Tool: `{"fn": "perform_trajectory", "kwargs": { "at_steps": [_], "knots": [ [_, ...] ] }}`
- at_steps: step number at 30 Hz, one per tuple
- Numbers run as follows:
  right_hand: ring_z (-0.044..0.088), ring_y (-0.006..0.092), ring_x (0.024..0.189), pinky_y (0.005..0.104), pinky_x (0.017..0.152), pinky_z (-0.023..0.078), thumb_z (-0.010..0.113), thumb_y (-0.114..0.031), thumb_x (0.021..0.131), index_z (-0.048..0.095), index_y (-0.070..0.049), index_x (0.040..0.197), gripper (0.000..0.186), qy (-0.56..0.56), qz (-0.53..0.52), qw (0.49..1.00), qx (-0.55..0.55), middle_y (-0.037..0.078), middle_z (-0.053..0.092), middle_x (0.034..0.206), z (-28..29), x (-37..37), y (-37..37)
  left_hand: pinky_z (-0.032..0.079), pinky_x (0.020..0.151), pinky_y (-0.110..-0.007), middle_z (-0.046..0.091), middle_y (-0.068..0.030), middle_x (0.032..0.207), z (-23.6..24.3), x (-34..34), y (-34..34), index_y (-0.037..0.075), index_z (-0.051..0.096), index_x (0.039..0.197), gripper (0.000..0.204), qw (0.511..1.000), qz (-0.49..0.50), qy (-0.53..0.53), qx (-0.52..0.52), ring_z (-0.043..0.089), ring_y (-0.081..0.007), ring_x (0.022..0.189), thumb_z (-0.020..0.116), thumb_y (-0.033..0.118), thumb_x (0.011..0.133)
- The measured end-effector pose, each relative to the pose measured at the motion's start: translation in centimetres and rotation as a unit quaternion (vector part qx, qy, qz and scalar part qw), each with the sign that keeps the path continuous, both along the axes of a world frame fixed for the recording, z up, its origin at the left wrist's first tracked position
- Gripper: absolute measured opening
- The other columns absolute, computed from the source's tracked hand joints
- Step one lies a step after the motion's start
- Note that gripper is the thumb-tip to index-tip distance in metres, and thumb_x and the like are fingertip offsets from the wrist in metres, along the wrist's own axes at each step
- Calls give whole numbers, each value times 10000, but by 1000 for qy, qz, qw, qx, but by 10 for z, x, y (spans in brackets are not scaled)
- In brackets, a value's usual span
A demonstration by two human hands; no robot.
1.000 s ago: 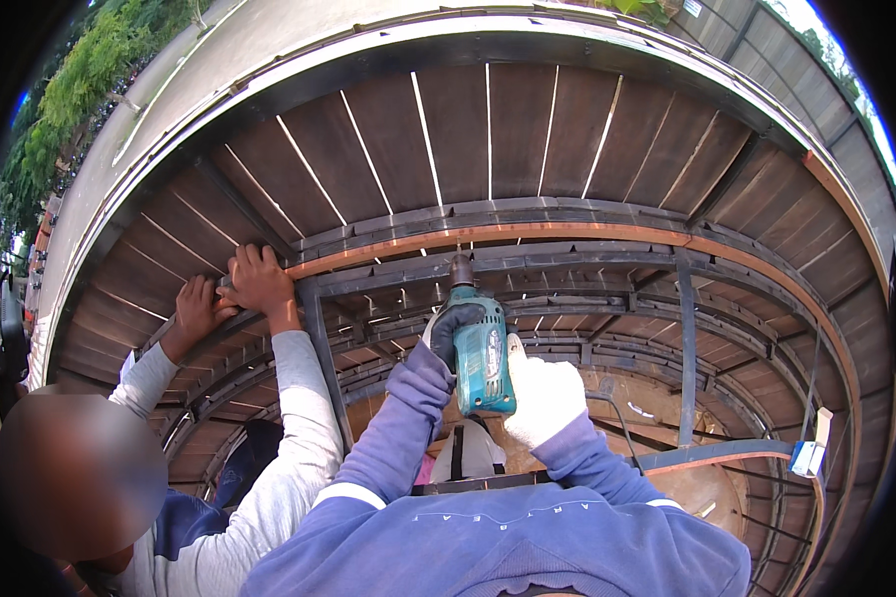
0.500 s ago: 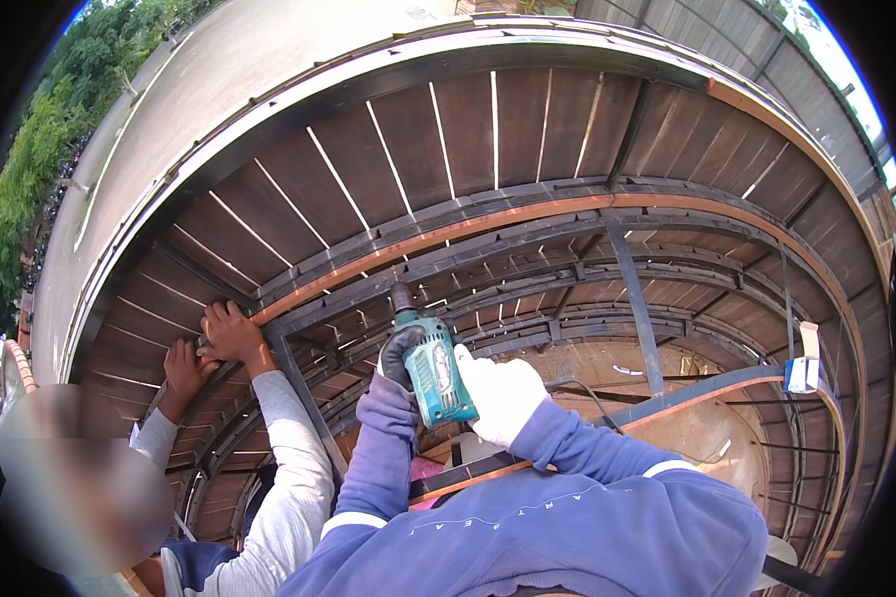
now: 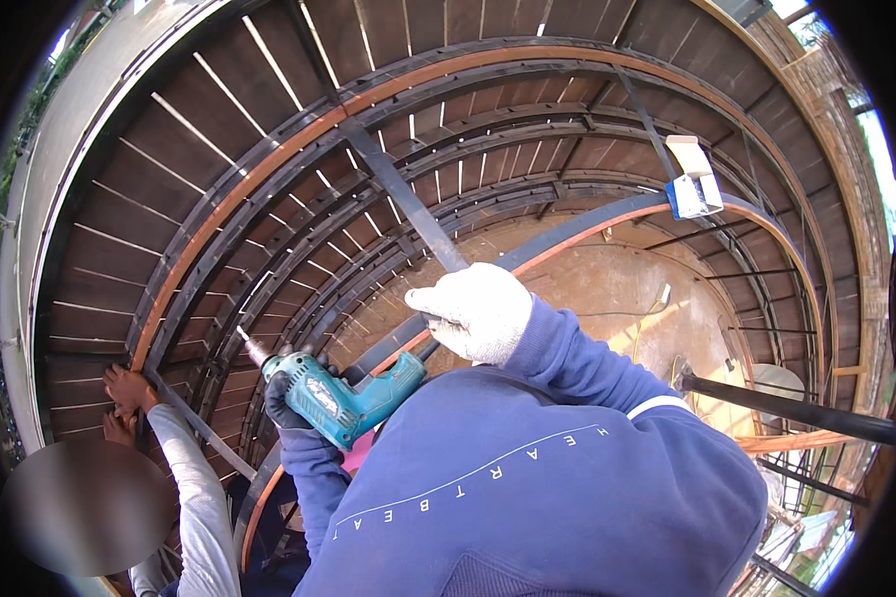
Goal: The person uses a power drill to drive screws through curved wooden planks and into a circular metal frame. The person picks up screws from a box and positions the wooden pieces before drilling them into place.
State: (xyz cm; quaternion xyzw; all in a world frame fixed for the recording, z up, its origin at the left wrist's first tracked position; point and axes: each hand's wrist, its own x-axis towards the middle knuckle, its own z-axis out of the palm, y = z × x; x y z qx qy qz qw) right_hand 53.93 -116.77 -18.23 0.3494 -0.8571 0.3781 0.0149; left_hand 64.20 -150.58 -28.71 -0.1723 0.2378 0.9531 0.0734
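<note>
A teal power drill (image 3: 340,403) is in my left hand (image 3: 285,398), which wears a dark glove and is closed round the drill's body. Its chuck and bit (image 3: 254,346) point up and to the left, apart from the curved frame. My right hand (image 3: 483,313), in a white knit glove, is raised in front of my chest, clear of the drill. Its fingers are drawn together, and anything between them is too small or hidden to name. Below and beyond it, a dark steel crossbar (image 3: 408,199) joins the curved rails.
A co-worker's hands (image 3: 129,390) rest on the frame at the left. An orange-edged curved rail (image 3: 239,174) sweeps round, with brown slats (image 3: 169,149) outside it. An open white-and-blue box (image 3: 697,196) sits on an inner rail. A dark pole (image 3: 786,406) crosses at the right.
My right hand has let go of the drill and moved off to the right. The drill has come away from the rail and tilted left in my left hand. The view has turned rightward.
</note>
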Motion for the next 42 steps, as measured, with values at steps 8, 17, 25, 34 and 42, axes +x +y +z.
{"fn": "perform_trajectory", "kwargs": {
  "at_steps": [8, 17, 25, 34, 42],
  "knots": [
    [730, 348, 911, 433, 857, 578, 704, -139, 871, 771, -61, 1039, 197, 73, -409, 896, 155, 161, 759, 967, 29, -40, 331, 560, 938, -529, 562, -205, 1328, -30, 28, 47, 72, 493, 1454, 673, 991, 61, 45, -112, 605, -357, 1111, 685, 422, 913],
    [749, 348, 952, 413, 885, 586, 697, -162, 839, 817, -132, 1041, 237, -144, -326, 801, 481, 160, 785, 1000, -5, -134, 522, 567, 867, -455, 566, -194, 1283, -39, 23, 55, 74, 486, 1451, 693, 983, 89, 54, -152, 598, -326, 1061, 674, 474, 918],
    [748, 329, 1006, 394, 923, 589, 780, -348, 822, 775, -202, 1246, 449, -186, -288, 792, 505, 157, 782, 1081, -9, -141, 499, 597, 950, -520, 635, -204, 1252, -29, 29, 68, 83, 534, 1411, 686, 988, 114, 65, -77, 672, -371, 1054, 773, 390, 846],
    [740, 406, 932, 465, 840, 580, 688, -109, 878, 772, -66, 1095, 237, -67, -344, 831, 432, 232, 763, 986, -57, -135, 530, 621, 916, -579, 696, -249, 1216, -30, 34, 66, 40, 594, 1339, 620, 987, 142, 45, -67, 722, -433, 1035, 788, 276, 800],
    [723, 422, 869, 483, 793, 556, 617, -65, 882, 714, -11, 998, 161, -49, -384, 845, 370, 257, 738, 923, -68, -139, 565, 618, 925, -579, 689, -250, 1238, -29, 29, 66, 42, 587, 1353, 626, 987, 135, 51, -65, 718, -431, 1054, 789, 296, 817]
  ]
}}
